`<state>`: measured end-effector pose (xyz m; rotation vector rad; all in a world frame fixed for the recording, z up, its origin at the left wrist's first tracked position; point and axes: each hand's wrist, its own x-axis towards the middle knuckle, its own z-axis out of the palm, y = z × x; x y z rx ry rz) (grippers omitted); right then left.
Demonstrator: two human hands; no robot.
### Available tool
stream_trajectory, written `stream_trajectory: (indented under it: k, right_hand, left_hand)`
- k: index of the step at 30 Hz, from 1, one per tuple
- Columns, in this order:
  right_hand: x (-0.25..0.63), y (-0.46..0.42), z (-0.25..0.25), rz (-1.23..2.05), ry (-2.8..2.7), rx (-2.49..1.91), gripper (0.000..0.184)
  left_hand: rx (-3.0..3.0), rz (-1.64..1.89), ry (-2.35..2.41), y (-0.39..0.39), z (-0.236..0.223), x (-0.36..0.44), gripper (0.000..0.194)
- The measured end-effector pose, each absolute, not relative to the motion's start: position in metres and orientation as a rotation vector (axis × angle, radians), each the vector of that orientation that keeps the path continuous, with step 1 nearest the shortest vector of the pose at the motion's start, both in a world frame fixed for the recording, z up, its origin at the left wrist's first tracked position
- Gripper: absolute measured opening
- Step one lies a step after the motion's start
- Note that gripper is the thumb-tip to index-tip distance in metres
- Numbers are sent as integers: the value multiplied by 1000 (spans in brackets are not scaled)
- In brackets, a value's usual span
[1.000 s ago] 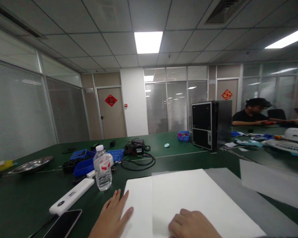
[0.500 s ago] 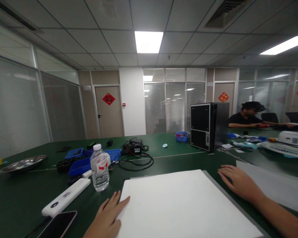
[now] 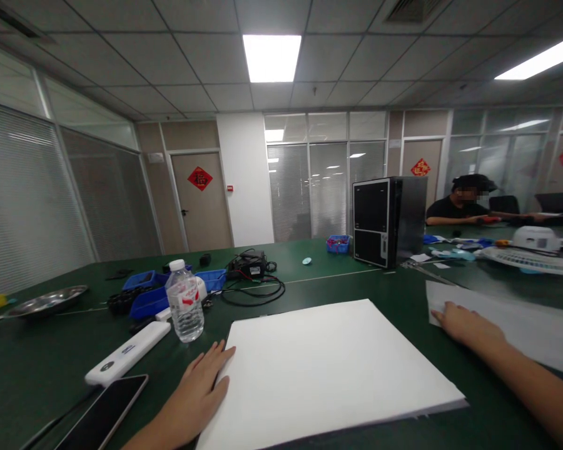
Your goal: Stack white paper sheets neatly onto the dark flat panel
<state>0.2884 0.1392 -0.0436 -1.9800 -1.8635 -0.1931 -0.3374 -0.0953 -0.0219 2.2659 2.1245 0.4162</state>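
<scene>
Two hands are down on the dark green desk (image 3: 366, 287). My left hand (image 3: 194, 390) lies flat, fingers (image 3: 218, 359) straight and close together, gripping nothing; their tips touch the left edge of the large white sheet of stiff paper (image 3: 328, 369), which spreads out to the right of that hand and lies flat on the desk. My right hand (image 3: 466, 325) is stretched well off to the right, palm down, its fingers resting on the near corner of a second, pale grey-white sheet (image 3: 520, 325); they lie open and flat, not closed on it. The white sheet sits between my two hands, touching the left one and apart from the right one.

Just beyond my left fingers stands a clear plastic water bottle with a white cap (image 3: 184, 308). To the left of that hand lie a long white plastic device (image 3: 129, 353) and a black phone (image 3: 106, 417), screen up. Further back stands a black computer tower (image 3: 387, 220).
</scene>
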Motion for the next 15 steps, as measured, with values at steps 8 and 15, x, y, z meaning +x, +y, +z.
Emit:
stream_trajectory:
  k: [8, 15]
  right_hand:
    - [230, 112, -10, -208, -1982, -1995, 45]
    - [138, 59, 1, -195, -2179, -1755, 51]
  left_hand:
    - [2262, 280, 2143, -98, -16, -329, 54]
    - [2302, 403, 2108, -96, -21, -335, 53]
